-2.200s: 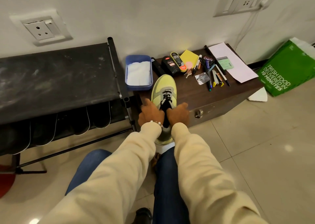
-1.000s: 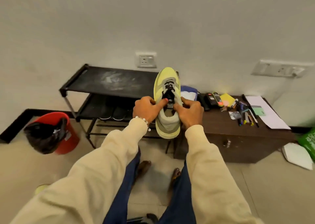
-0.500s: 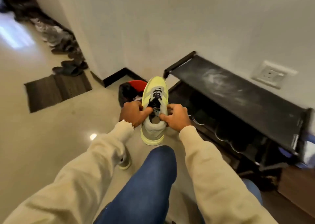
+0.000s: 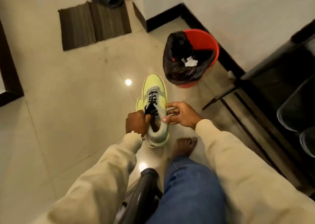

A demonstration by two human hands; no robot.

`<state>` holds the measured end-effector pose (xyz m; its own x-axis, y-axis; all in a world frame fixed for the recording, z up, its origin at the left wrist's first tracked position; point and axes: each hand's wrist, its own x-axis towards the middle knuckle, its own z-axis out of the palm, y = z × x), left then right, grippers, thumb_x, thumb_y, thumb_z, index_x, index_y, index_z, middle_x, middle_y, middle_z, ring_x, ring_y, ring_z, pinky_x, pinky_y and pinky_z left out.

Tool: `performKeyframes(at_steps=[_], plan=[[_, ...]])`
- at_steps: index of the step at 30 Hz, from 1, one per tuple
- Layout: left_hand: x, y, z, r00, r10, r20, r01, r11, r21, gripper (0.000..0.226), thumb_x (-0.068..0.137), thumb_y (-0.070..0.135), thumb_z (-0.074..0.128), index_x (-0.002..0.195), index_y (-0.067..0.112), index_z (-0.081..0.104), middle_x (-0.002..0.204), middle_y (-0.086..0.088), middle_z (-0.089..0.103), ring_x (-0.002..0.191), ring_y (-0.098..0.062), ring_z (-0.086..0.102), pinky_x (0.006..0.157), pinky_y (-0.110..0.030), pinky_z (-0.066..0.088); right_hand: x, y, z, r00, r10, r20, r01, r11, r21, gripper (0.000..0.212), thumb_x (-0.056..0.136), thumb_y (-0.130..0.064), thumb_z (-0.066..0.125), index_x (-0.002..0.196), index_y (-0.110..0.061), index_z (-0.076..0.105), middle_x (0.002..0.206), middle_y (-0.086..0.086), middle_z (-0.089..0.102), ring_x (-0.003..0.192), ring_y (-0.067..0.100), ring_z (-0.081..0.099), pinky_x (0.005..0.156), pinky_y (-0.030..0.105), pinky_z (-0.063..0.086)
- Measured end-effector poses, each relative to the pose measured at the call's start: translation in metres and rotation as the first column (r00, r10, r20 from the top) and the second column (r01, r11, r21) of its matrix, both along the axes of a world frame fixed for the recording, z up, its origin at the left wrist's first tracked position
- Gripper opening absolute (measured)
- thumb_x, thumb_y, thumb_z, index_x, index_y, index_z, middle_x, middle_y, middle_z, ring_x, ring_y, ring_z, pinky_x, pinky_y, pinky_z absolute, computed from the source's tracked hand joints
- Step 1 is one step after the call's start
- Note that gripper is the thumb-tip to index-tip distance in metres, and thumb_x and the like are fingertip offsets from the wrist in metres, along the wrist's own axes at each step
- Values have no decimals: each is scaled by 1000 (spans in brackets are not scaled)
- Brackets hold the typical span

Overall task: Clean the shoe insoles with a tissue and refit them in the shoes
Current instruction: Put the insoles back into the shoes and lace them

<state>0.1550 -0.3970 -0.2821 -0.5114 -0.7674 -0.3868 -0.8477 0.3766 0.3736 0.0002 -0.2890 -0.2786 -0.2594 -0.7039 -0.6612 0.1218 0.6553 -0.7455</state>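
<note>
Gripping a lime mesh shoe (image 4: 155,94) collar, left hand (image 4: 137,123) clenched, right hand (image 4: 181,115) fingers loosely spread beside it

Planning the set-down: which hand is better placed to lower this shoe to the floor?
Probably the left hand: it grips the shoe at the collar by the laces. The right hand only touches its side with loose, spread fingers.

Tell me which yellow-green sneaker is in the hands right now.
The nearer yellow-green sneaker with black laces, left hand gripping its collar, right hand open beside it. The second sneaker only peeks out behind it, untouched.
</note>
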Motion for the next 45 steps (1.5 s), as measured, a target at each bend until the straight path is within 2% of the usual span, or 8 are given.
performKeyframes(at_steps=[5, 13, 18, 29, 34, 38, 40, 45], plan=[[45, -26, -61, 986, 163, 33, -162, 986, -26, 27, 93, 21, 52, 89, -3, 64, 86, -25, 66, 79, -41, 58, 64, -36, 37, 30, -38, -65, 980, 158, 121, -153, 987, -43, 76, 77, -4, 74, 143, -13, 37, 136, 9, 53, 123, 21, 52, 105, 40, 43], [109, -36, -156, 921, 318, 227, -332, 943, 29, 28, 95, 19, 48, 101, -4, 61, 97, -25, 64, 89, -42, 58, 68, -39, 40, 88, -54, -143, 818, 496, 291, -497, 864, -77, 77, 87, 5, 59, 149, -17, 19, 150, 0, 34, 136, 14, 36, 106, 28, 38], [115, -27, -191, 897, 324, 300, -361, 929, 76, 29, 98, 15, 41, 111, -3, 59, 107, -25, 63, 98, -42, 57, 72, -38, 40, 94, -51, -160, 795, 518, 315, -534, 844, -41, 74, 89, 7, 55, 149, -14, 17, 150, 2, 35, 137, 14, 34, 107, 28, 35], [117, -32, -201, 920, 382, 89, -391, 909, 142, 28, 96, 18, 49, 121, 7, 60, 110, -19, 66, 101, -38, 60, 80, -36, 43, 95, -37, -165, 776, 574, 262, -593, 805, -6, 75, 90, 1, 57, 150, -18, 18, 152, 5, 32, 139, 17, 32, 112, 36, 32], [88, -23, -153, 901, 425, 86, -430, 902, 48, 36, 96, 14, 48, 131, 8, 53, 125, -18, 55, 112, -36, 53, 90, -39, 42, 76, -29, -141, 846, 476, 241, -481, 876, -42, 54, 89, -1, 59, 139, -12, 42, 135, 2, 54, 122, 15, 52, 101, 32, 45], [33, -12, -97, 971, 206, -118, -194, 975, 106, 29, 92, 12, 49, 116, 13, 67, 108, -13, 70, 99, -32, 64, 86, -36, 50, 49, -9, -97, 966, 254, 53, -251, 967, -49, 27, 90, -4, 58, 115, -14, 63, 106, 4, 68, 99, 14, 64, 76, 20, 50], [-3, -6, -70, 975, 100, -197, -72, 987, 143, 28, 90, 9, 51, 112, 13, 69, 100, -10, 73, 91, -28, 67, 84, -33, 52, 31, 6, -74, 994, 83, -74, -88, 994, -64, 19, 91, -4, 55, 102, -15, 67, 95, 5, 70, 86, 16, 66, 69, 25, 52], [-94, 44, 1, 936, -149, -320, 192, 976, 107, 25, 90, 6, 51, 104, 12, 70, 87, -5, 74, 79, -23, 69, 81, -30, 52, -16, 79, -9, 934, -323, -153, 299, 940, -165, 19, 92, 0, 51, 98, -10, 66, 84, 5, 68, 67, 9, 58, 58, 9, 43]])
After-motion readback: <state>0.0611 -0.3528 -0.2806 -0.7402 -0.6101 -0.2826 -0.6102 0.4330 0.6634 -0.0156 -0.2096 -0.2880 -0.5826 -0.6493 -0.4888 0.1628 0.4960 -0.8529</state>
